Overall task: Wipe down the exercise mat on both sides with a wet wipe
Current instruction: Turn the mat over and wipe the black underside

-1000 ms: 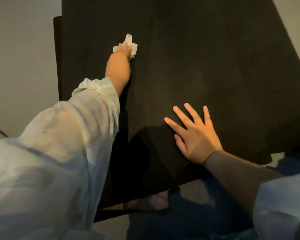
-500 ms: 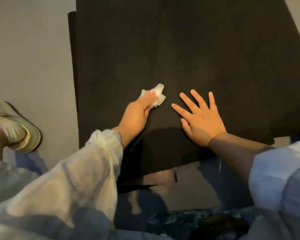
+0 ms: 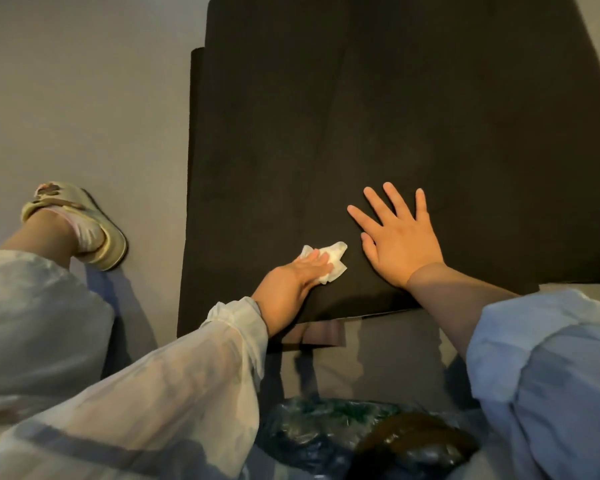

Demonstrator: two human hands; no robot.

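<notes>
Mid-wipe on top face: left hand (image 3: 300, 271) pressing wet wipe (image 3: 331, 263) at mat's (image 3: 395, 116) six o'clock edge; right hand (image 3: 400, 240) splayed flat, bracing. Underside likely untouched.

Left hand (image 3: 302, 271) fingers extended and pressing down; right hand (image 3: 400, 242) splayed flat.

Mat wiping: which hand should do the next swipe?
Probably the left hand. It already presses the wet wipe onto the mat. The right hand lies flat and spread on the mat, holding nothing.
</notes>
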